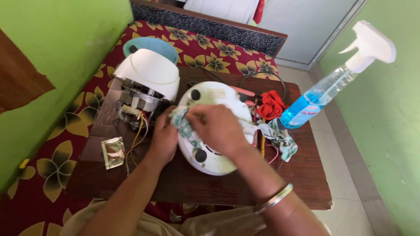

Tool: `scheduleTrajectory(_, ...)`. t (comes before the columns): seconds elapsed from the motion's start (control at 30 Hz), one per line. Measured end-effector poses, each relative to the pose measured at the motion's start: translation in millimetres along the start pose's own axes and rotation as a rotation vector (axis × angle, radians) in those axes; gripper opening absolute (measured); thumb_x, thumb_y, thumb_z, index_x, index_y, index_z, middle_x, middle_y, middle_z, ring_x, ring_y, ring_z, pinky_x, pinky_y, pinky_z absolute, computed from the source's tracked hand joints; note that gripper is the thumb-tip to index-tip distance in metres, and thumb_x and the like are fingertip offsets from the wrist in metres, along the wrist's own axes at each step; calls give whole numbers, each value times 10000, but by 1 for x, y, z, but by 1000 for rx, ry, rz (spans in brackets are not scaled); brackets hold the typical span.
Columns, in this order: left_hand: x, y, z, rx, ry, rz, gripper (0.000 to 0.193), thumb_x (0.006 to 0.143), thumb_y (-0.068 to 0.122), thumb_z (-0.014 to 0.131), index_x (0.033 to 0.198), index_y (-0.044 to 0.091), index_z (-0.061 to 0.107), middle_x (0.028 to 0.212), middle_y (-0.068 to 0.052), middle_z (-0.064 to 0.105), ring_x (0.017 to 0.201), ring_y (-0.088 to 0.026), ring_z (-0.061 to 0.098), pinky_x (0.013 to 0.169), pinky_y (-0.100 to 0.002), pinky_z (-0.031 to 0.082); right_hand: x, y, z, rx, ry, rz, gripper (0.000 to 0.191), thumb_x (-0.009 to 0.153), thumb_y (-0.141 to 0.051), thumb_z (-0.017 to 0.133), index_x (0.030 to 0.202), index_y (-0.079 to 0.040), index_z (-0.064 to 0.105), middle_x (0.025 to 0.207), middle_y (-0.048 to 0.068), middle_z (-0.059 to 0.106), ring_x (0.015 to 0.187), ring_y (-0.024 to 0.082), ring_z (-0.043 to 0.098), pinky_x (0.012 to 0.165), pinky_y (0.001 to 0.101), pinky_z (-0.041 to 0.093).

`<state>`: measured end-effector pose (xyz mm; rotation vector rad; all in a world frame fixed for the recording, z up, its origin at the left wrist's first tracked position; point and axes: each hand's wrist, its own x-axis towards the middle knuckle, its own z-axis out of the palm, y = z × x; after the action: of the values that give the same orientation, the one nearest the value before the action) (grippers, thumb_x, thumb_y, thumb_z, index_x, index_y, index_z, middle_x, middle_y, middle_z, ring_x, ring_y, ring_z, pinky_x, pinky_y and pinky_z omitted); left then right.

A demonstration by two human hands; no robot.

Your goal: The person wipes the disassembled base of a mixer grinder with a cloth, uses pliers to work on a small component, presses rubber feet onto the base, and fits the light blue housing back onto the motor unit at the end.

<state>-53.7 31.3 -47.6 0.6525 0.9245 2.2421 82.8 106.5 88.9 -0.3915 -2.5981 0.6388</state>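
Small dark brown wooden desk (183,183): crowded from centre to 2 o'clock; bare strip along the 6 o'clock edge, chipped corner at 4 o'clock; open tiled floor past the 3 o'clock edge.

Round white plastic appliance base plate (210,161): lying flat at desk centre, two black round feet showing, upper part covered by both hands.

Right hand (214,126): reaching in from 5 o'clock, palm down, fingers clenched on a crumpled patterned grey-green cloth (181,122), pressed onto the plate; metal bangle (273,199) on the wrist.

Left hand (164,137): entering from 7 o'clock, resting against the plate's 9 o'clock rim, fingers curled at the cloth's edge; grip mostly hidden behind the right hand, cannot tell whether closed.

White domed motor housing (148,70): tilted at 10 o'clock, metal motor and coloured wires exposed beneath, just beside the left hand.

Second rumpled patterned rag (280,137): at 3 o'clock, touching the plate.

Red cloth (271,105) and clear spray bottle of blue liquid with white trigger head (323,91): at 2 o'clock, bottle's base hard to make out.

Small silvery foil sachet (113,152): at 8 o'clock, apart.
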Motion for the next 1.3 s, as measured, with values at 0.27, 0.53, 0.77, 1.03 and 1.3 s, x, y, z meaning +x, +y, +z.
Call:
scheduleTrajectory(0.27, -4, 24, 19, 6, -2, -9, 265, 1051, 258, 606, 1086, 3, 670, 982, -38, 722, 860, -89, 648, 789, -266, 524, -21, 47, -44, 151, 324, 259, 185, 849, -223, 742, 945, -72, 789, 728, 22, 743, 614, 33, 643, 579, 250, 515)
scheduleTrajectory(0.53, -8, 33, 26, 24, 51, -39, 279, 1028, 266, 627, 1093, 0, 676, 992, -60, 732, 858, -99, 667, 787, -272, 544, -55, 86, -106, -403, 212, 617, 226, 830, -243, 834, 845, -36, 744, 702, 123, 675, 675, 198, 616, 651, 348, 480)
scheduleTrajectory(0.77, -7, 33, 26, 25, 45, -48, 301, 1038, 280, 626, 1107, -11, 663, 987, -62, 725, 861, -107, 668, 785, -278, 547, -40, 59, -80, 282, 253, 268, 296, 947, -317, 678, 1124, -86, 729, 866, 35, 708, 795, 84, 650, 683, 283, 514)
scheduleTrajectory(1.03, -10, 46, 21, -399, -199, -197, 442, 900, 189, 464, 1249, -52, 591, 1179, -162, 700, 1105, -245, 673, 999, -354, 527, -24, 7, -22, 144, 55, 371, 875, 842, -553, 759, 1517, -92, 447, 987, 185, 751, 894, 219, 713, 780, 340, 544)
scheduleTrajectory(1.3, -10, 42, 15, -305, -275, -186, 418, 969, 38, 526, 1386, 2, 526, 1286, -137, 654, 1190, -231, 637, 1059, -386, 495, -31, 10, -7, 115, 275, 250, 709, 822, -490, 784, 1369, -70, 622, 1007, 169, 757, 781, 233, 711, 731, 361, 563)
